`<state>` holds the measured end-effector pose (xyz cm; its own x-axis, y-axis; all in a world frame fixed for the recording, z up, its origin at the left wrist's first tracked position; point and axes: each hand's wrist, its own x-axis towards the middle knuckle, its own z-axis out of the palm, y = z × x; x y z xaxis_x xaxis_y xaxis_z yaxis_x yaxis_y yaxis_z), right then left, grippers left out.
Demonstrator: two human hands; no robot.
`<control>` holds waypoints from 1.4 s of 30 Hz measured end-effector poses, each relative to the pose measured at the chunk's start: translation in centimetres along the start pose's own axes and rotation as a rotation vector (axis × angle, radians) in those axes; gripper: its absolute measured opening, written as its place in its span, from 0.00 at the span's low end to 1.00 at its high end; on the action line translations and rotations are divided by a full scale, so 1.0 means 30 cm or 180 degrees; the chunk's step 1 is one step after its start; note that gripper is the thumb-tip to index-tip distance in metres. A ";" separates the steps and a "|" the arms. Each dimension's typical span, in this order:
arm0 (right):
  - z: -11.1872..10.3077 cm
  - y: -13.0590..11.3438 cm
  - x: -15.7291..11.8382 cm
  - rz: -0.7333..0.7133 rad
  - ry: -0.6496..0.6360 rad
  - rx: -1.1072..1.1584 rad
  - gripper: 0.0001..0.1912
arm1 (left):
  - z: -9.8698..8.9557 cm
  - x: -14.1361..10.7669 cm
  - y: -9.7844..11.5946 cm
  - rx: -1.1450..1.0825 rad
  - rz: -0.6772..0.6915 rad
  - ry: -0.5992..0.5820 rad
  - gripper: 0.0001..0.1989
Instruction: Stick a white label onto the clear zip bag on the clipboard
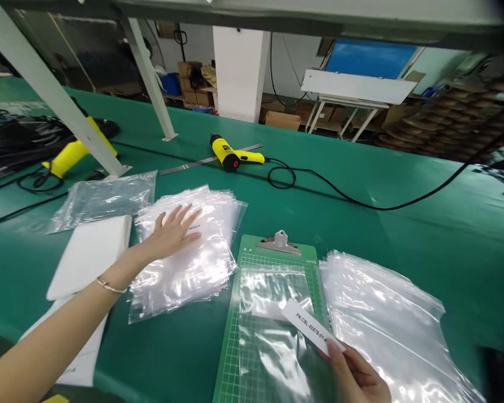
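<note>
My left hand (172,234) lies with spread fingers on a stack of clear plastic bags (189,274) left of centre. Between thumb and fingers, my right hand (357,372) pinches a white printed label (308,324) by its right end, tilted over the green clipboard. One clear zip bag (273,347) rests on that gridded clipboard (231,336), below its metal clip (280,242). To the right of the clipboard is a second stack of clear bags (386,319), partly behind my right hand.
A yellow heat gun (224,152) lies on a metal ruler (193,164), its black cord running right. White sheets (90,252), a loose bag (109,196), another yellow tool (69,157) and black cables are at left. Shelf posts (149,78) rise from the table.
</note>
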<state>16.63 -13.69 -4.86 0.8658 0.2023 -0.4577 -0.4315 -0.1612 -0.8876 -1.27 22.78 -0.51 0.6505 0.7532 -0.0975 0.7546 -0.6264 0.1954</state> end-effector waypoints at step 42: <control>0.087 -0.009 0.067 0.0646 -0.1219 0.0393 0.13 | 0.136 -0.077 0.363 -0.0431 0.1478 -0.1195 0.46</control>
<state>17.82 -10.71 -5.67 0.6144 0.5252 -0.5888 -0.6300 -0.1227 -0.7669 5.80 13.38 -2.14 0.9134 0.2701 -0.3046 0.3833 -0.8227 0.4198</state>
